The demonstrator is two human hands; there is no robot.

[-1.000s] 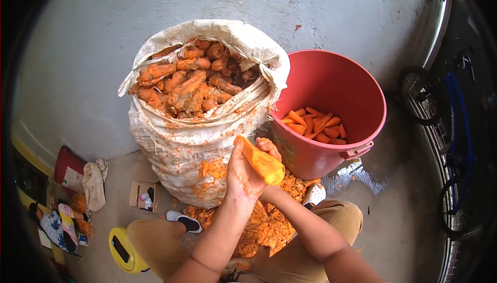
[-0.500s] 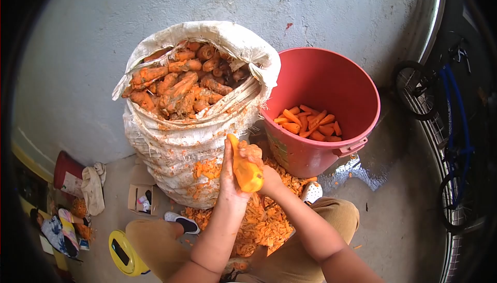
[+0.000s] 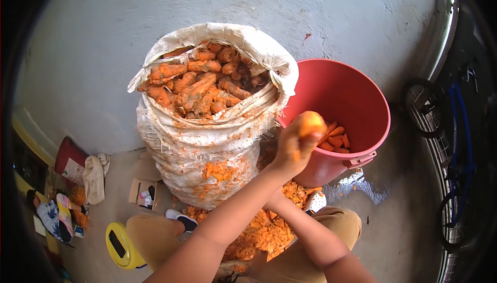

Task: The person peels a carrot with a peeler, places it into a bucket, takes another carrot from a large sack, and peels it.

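My left hand (image 3: 291, 151) is closed around a peeled carrot (image 3: 312, 123), its thick end facing me. It is over the near left rim of the red bucket (image 3: 380, 142), in which several peeled carrots (image 3: 339, 139) lie. My right hand (image 3: 274, 200) is lower down, mostly hidden behind my left forearm, so its fingers do not show. To the left, a white woven sack (image 3: 199, 151) is filled with unpeeled, dirty carrots (image 3: 194, 89). Orange peelings (image 3: 261, 234) are heaped on the floor between my legs.
A small cardboard box (image 3: 143, 192) and a yellow lidded container (image 3: 124, 249) are on the floor at left. Farther left are a red bucket (image 3: 71, 160), a cloth (image 3: 96, 177) and a person (image 3: 52, 218). A bicycle (image 3: 455, 143) stands on the right, beyond a wet patch (image 3: 362, 187).
My left hand has carried the carrot up and right, away from my right hand to the bucket. My right hand has dropped slightly behind my left forearm. The view has shifted a little.
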